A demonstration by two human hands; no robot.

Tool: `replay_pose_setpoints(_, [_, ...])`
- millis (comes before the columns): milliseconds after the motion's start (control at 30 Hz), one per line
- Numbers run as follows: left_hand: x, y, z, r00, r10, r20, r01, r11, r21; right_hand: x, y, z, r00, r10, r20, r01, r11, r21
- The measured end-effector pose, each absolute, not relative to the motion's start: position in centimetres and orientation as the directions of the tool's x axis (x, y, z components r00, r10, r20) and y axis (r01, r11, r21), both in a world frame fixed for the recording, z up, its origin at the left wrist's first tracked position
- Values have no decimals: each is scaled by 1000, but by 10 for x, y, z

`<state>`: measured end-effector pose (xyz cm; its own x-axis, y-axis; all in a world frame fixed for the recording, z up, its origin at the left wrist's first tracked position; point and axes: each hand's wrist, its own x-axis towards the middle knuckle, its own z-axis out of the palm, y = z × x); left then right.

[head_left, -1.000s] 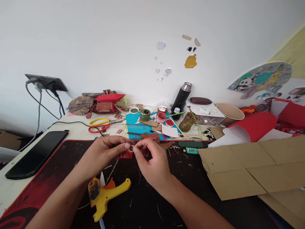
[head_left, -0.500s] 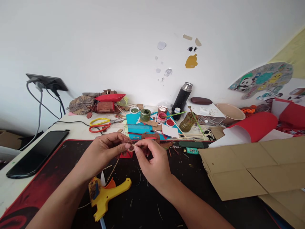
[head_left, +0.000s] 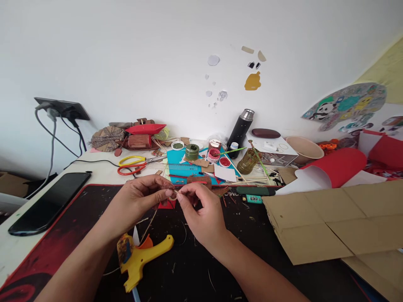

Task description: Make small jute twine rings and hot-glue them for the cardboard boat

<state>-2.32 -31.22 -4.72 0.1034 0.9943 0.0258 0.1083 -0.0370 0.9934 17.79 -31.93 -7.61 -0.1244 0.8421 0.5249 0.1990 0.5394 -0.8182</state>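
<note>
Above the dark mat, my left hand point(head_left: 143, 201) and my right hand point(head_left: 203, 214) meet fingertip to fingertip. Both pinch a thin tan strand point(head_left: 174, 198) that bends into a small loop between the thumbs; whether it is twine or something else I cannot tell. Brown stains mark the left fingertips. Just behind the hands sits a piece of red paper point(head_left: 166, 204), partly covered by them. A yellow hot glue gun point(head_left: 141, 260) with a light blue stick lies on the mat in front, between my forearms.
Scissors point(head_left: 132, 167), open paint jars point(head_left: 192, 152) and a blue sheet point(head_left: 179, 159) lie along the back. A black flask point(head_left: 241, 130) leans by a box. Cardboard point(head_left: 317, 226) covers the right side; a phone point(head_left: 50, 203) lies left. Scraps dot the dark mat point(head_left: 239, 247).
</note>
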Motion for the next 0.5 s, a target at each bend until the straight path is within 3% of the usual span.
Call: replay_pose_setpoints(500, [-24, -312, -50, 99, 995, 26, 91, -35, 995, 178, -318, -78, -136, 848, 512, 213, 530, -821])
